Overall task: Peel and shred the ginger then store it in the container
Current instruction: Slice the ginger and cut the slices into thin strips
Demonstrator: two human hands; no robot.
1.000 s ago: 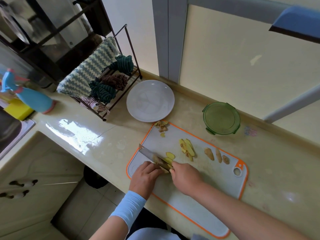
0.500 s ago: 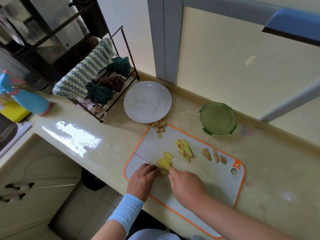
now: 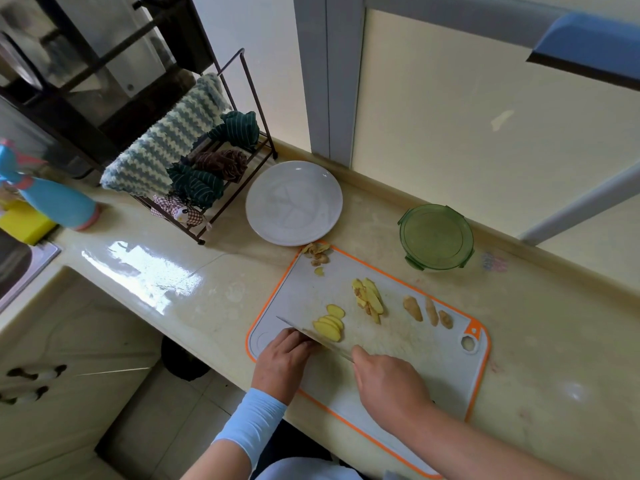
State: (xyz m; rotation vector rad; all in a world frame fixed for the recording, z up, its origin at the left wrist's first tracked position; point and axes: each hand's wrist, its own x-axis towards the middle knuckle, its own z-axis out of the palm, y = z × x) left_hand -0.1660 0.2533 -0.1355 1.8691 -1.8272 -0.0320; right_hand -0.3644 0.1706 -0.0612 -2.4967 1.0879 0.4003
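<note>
On the cutting board (image 3: 398,358), near edge, both hands at work. Right hand (image 3: 388,386) closed round the handle of a knife (image 3: 311,336). The handle is hidden under the palm, and the blade runs out from the hand toward the board's left end, tip over bare board. Left hand (image 3: 282,362) sits knuckles-up against the near side of the blade, fingers curled under. Whether they pin a piece of ginger cannot be told, since the hand covers that spot. Pale blue sleeve (image 3: 251,422) on the left forearm

Just beyond the blade lies a short fan of yellow ginger slices (image 3: 329,329), overlapping, with one round slice a little apart at the far end. Toward the board's middle, a loose heap of longer slices (image 3: 370,299). Right of that heap, toward the board's hanging hole, three small brownish knobs (image 3: 429,311) lie side by side, clear of the heap. At the board's far left corner is a small pile of peelings (image 3: 317,252), some lying on the orange rim

Off the board, all on the table (image 3: 156,278):
- white plate (image 3: 294,202) just beyond the far left corner, close to the peelings
- container (image 3: 436,237) beyond the far edge, green lid on, well apart from both hands
- wire rack (image 3: 242,98) hung with cloths, beyond and left of the board, past the plate
- blue spray bottle (image 3: 55,202) and yellow sponge (image 3: 24,223), far left of the board
</note>
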